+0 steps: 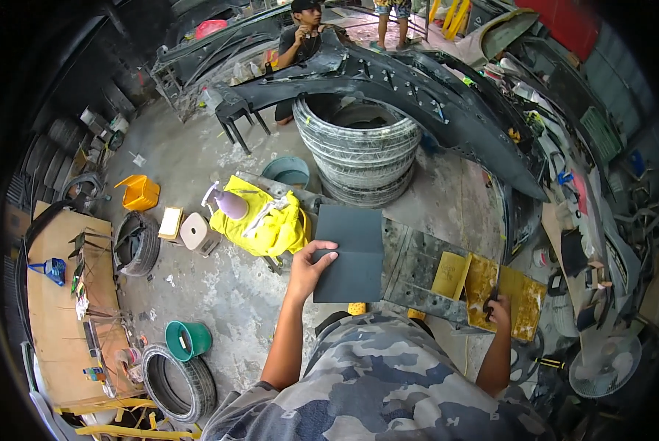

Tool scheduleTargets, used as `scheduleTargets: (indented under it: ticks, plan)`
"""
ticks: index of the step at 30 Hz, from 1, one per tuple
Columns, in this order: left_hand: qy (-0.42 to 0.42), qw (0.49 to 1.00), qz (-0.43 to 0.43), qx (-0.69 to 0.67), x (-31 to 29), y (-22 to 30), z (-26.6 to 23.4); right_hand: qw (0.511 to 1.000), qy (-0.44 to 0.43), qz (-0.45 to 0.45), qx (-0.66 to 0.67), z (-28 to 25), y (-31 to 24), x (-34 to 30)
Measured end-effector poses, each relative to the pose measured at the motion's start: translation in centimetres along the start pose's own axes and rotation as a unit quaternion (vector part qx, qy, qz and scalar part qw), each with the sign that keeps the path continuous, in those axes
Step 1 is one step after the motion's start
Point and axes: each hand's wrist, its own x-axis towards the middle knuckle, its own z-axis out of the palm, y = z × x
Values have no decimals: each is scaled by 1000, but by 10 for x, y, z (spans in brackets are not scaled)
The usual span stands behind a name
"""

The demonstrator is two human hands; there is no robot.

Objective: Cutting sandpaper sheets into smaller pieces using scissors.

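One dark sheet [351, 266], in my remote view, was pinched at its nine-o'clock edge by my left fingers [325, 245]; toward four o'clock, my right fingers [501, 306] curled closed around a slim black tool [499, 277].

Blotchy grey concrete floor [245, 294] beside a dark wall [69, 81].

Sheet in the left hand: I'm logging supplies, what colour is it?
The sheet is dark grey, clearest in head view.

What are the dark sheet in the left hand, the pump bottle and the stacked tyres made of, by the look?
Dark sheet: matte, creased across; probably paper, perhaps sandpaper. Pump bottle: smooth, slightly glossy lilac; likely plastic. Stacked tyres: ring-shaped, dull under whitish smears; apparently rubber.
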Motion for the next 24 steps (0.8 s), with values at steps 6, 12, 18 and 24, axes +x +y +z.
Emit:
scheduleTargets:
  ticks: [6,12,18,24]
  plan:
    - [23,999,32,-9,4,-4,-6,970,-8,-13,241,8,-47,-71]
    - [8,999,44,7,20,7,-7,959,-54,-129,248,59,-135,-110]
    - [-30,996,78,28,29,23,-2,921,-297,-185,170,93,-151,-120]
    - [-14,999,36,0,20,16,-11,912,-340,-200,110,121,-171,-149]
